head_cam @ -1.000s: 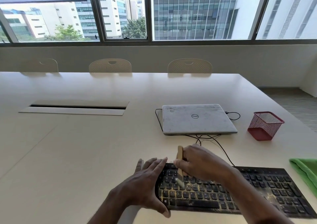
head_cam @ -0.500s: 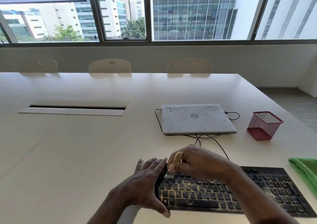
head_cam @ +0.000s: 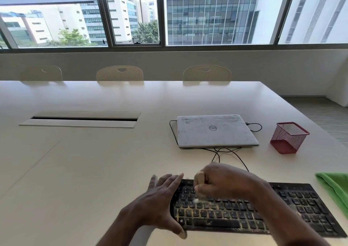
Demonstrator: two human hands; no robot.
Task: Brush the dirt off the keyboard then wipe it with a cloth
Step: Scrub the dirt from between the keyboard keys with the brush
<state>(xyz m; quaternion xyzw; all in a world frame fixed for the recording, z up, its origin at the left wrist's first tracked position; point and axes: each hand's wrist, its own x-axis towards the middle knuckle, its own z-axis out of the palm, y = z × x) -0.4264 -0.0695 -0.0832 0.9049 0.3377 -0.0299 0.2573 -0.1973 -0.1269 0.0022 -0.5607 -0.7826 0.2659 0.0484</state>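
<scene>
Head view: black keyboard (head_cam: pixel 263 213) lies at the near edge of the bench (head_cam: pixel 94 170), right of centre. Yellowish dirt (head_cam: pixel 211 211) sits between its keys, mostly on the left half. Left hand (head_cam: pixel 160 202) is released: fingers straight, laid against the keyboard's left end, thumb at the front-left corner. Right hand (head_cam: pixel 226 181) is over the upper-left keys, grasping a small brush (head_cam: pixel 200 178). The pale handle sticks up out of the fist and the bristle tip is down on the keys, blurred. Green cloth (head_cam: pixel 335 189) lies on the bench just beside the keyboard's right end, cut off by the frame edge. Behind the keyboard is a closed grey laptop (head_cam: pixel 216 131) with black cables (head_cam: pixel 235 153) trailing toward the keyboard. Red mesh cup (head_cam: pixel 289 137) stands right of the laptop. Cable slot (head_cam: pixel 82 118) is in the bench at far left. Three chairs (head_cam: pixel 119 73) are on the far side, under the windows.
</scene>
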